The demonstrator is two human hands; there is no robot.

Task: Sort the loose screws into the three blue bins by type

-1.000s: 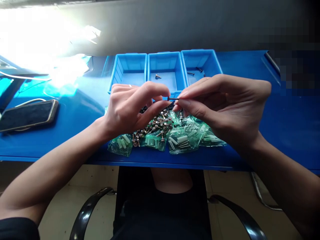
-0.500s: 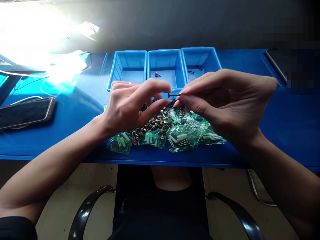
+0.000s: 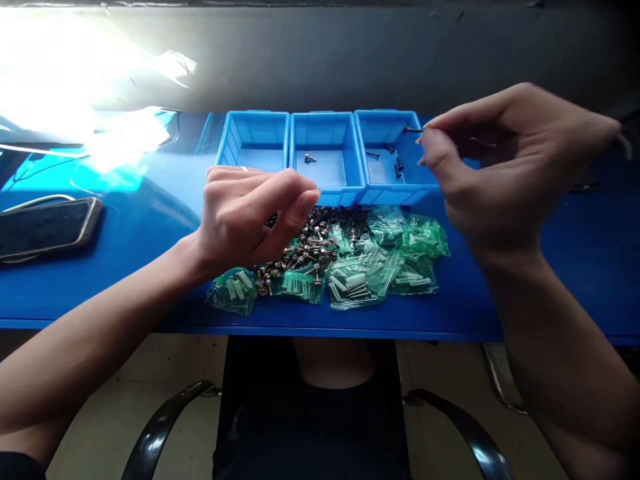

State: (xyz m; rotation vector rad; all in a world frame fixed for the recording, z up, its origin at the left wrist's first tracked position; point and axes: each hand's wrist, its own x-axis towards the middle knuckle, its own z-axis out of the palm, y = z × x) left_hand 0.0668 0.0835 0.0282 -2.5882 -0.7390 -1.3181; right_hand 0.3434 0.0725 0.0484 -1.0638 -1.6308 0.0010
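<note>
In right hand (image 3: 515, 163), crosswise screw (image 3: 414, 130), head-left.

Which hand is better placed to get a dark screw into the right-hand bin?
Likely the right hand: it pinches a dark screw, whose free end shows against the right-hand bin. The left hand is farther away, with no screw visible in it.

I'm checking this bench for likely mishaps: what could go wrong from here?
The right hand pinches a thin dark metal screw by one end, so it might slip.

That pinch is near the right side of the rightmost blue plastic bin, so a dropped screw could miss it.

Shiny metal screws with washers lie heaped close to loose black screws, so the two kinds could get mixed.
</note>
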